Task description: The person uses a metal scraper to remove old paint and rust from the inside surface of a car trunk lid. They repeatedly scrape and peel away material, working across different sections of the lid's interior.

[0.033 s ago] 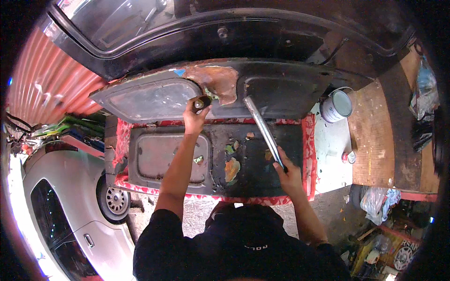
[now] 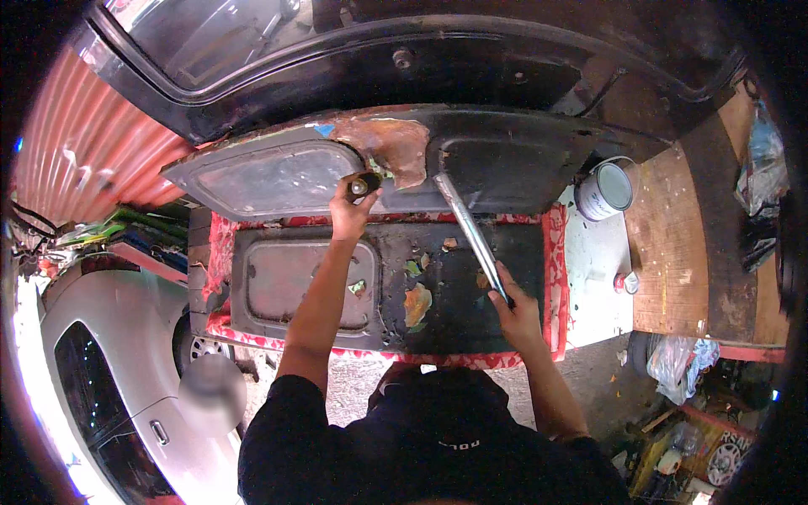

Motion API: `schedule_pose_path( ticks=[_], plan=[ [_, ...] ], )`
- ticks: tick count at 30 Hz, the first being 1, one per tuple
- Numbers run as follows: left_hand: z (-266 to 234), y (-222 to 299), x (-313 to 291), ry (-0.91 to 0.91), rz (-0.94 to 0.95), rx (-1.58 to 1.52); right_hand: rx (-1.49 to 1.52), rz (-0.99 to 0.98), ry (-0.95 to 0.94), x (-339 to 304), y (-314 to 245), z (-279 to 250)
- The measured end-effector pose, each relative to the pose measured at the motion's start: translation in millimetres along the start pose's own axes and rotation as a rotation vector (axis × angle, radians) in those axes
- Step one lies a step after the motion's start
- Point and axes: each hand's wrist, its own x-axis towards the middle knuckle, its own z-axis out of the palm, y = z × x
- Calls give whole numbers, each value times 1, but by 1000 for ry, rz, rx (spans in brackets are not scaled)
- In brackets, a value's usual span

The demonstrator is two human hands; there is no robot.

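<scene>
A person's left hand (image 2: pixel 348 217) was clenched around a short dark tool (image 2: pixel 362 186) with a round, brassy end, near the lower edge of the tilted upper panel (image 2: pixel 497 164), just beside its rough brown patch (image 2: pixel 396 145); the right hand (image 2: pixel 518 315) grasped the near end of a long silver bar (image 2: pixel 474 236), which slanted up and leftward over the lower panel (image 2: pixel 463 313); the bar's far tip lay before the upper panel, though whether it touched could not be told; the lower panel rested on a red-and-white cloth (image 2: pixel 555 278), which showed along its left, right and near edges; loose flakes (image 2: pixel 417 305) were scattered around the lower panel's middle; past the cloth's right edge, a paint can (image 2: pixel 611 188) stood near the left edge of a wooden table (image 2: pixel 673 252); a silver car (image 2: pixel 126 324) was at far left.
</scene>
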Motion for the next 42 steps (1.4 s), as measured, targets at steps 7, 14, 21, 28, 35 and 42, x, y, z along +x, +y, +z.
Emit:
schedule_pose_path(
  ticks=[7, 14, 21, 28, 35, 42],
  plan=[
    [-3, -11, 12, -39, 4, 67, -177, -246, 57, 41, -78, 25],
    [-2, 10, 32, -37, 6, 169, -373, -43, -8, 66, -56, 50],
    [-11, 5, 32, -114, 77, 156, -29, 73, 127, 18, -81, 45],
    [-14, -8, 37, -144, 69, 120, -102, -40, 100, 28, -122, 60],
    [-8, 0, 40, -252, 24, 373, -531, -47, 10, 47, -125, 89],
    [-18, -7, 13, -64, -56, -73, -142, -135, 221, 10, -123, 75]
  ],
)
